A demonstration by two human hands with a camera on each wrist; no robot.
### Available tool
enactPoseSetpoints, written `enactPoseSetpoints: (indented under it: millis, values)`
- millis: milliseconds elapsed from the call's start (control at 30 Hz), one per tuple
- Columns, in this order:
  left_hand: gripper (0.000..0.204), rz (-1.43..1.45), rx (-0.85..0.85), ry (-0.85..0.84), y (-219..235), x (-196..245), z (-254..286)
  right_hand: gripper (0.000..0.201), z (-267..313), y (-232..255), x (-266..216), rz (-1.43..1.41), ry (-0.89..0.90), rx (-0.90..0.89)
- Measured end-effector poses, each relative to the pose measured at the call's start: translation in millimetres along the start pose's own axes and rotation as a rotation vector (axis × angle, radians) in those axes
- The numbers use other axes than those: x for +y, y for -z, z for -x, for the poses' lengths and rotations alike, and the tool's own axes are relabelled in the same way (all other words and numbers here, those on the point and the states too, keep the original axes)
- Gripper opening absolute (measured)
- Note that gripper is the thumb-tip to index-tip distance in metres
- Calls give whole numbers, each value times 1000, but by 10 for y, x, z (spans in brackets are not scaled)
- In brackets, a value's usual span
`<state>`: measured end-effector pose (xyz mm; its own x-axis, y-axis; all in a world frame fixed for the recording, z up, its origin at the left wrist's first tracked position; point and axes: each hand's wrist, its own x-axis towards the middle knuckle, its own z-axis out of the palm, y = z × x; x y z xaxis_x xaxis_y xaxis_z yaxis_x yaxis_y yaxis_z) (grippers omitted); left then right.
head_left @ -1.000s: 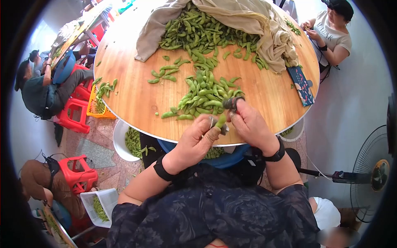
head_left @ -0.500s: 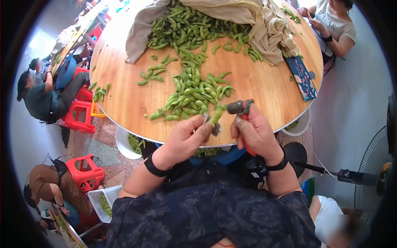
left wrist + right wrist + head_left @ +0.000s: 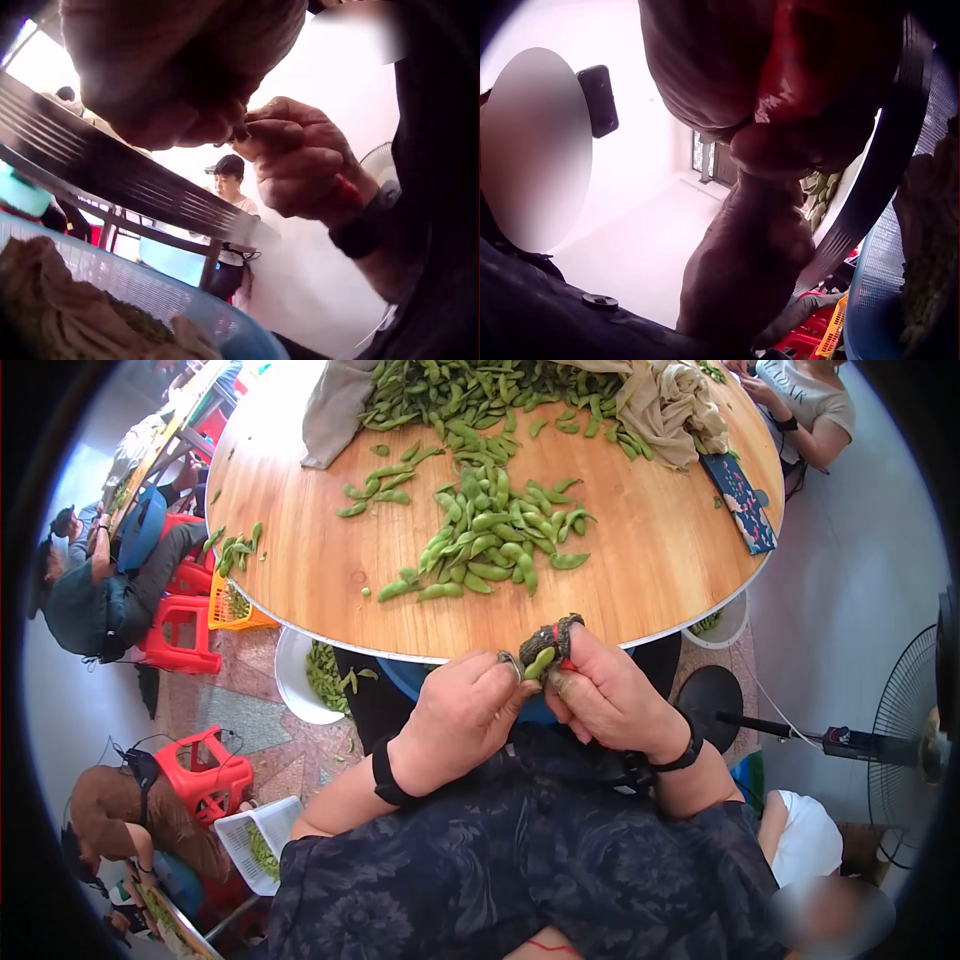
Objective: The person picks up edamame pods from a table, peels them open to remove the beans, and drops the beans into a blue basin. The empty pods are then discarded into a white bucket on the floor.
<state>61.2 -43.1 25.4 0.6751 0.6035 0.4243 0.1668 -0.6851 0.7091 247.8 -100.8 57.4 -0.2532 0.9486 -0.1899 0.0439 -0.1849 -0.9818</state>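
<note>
your left hand (image 3: 462,708) is clamped on a green pod (image 3: 539,663), pinching it between thumb and fingers at the near edge of the round table (image 3: 320,585). your right hand (image 3: 618,695) is closed around a red-handled tool (image 3: 545,641), and its dark, ridged head sits right behind the pod; you cannot tell from here whether the two touch. the hands nearly meet at the fingertips.

just past them, a loose pile of pods (image 3: 492,538) lies between the table's middle and its near edge. a larger heap (image 3: 470,395) spreads toward the far edge, with a beige cloth (image 3: 672,415) partly around it. a dark floral booklet (image 3: 741,505) lies along the right edge, and a small bunch of pods (image 3: 238,550) rests at the left edge. below the near edge, toward its left, stands a white tub (image 3: 291,682) holding more pods.
</note>
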Motion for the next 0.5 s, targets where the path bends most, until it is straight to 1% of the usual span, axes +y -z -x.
enactPoseSetpoints:
  millis: [33, 67, 100, 133, 167, 200, 233, 267, 300, 333, 400, 433, 467, 500]
  values:
    - [21, -37, -7, -37, 38, 8, 28, 10, 0, -53, -10, 8, -4, 1]
    - [20, -75, -13, -74, 73, 9, 59, 12, -1, -106, -14, -48, -55, -3]
    - [20, -69, -6, -76, 116, 1, 117, 14, -5, -158, -14, -107, -108, -8]
    - [21, 240, -147, 174, 168, -10, 200, 14, -9, -193, -3, -101, -113, -9]
    - [22, 549, -285, 424, 215, -29, 272, 16, -19, -210, 18, -233, -111, -85]
    - [22, 553, -277, 426, 241, -77, 327, 19, -33, -238, 34, -369, -111, -160]
    - [23, 999, -318, 642, 251, -138, 382, 19, -48, -287, 44, -367, -117, -164]
    - [26, 1449, -351, 850, 262, -170, 421, 18, -68, -335, 51, -462, -128, -167]
    - [30, 1514, -304, 831, 276, -131, 407, 18, -99, -370, 54, -556, -134, -168]
    - [30, 1514, -303, 830, 306, -116, 386, 18, -134, -392, 73, -555, -134, -168]
    - [30, 654, -216, 493, 347, -118, 342, 14, -184, -415, 126, -383, -122, -36]
    - [31, 133, -95, 137, 353, -177, 349, 13, -192, -418, 121, -351, -78, -31]
    - [26, -24, 23, -37, 359, -180, 301, 13, -197, -435, 126, -353, -79, -31]
    - [26, -105, 42, -82, 381, -178, 287, 12, -202, -469, 132, -322, -46, -7]
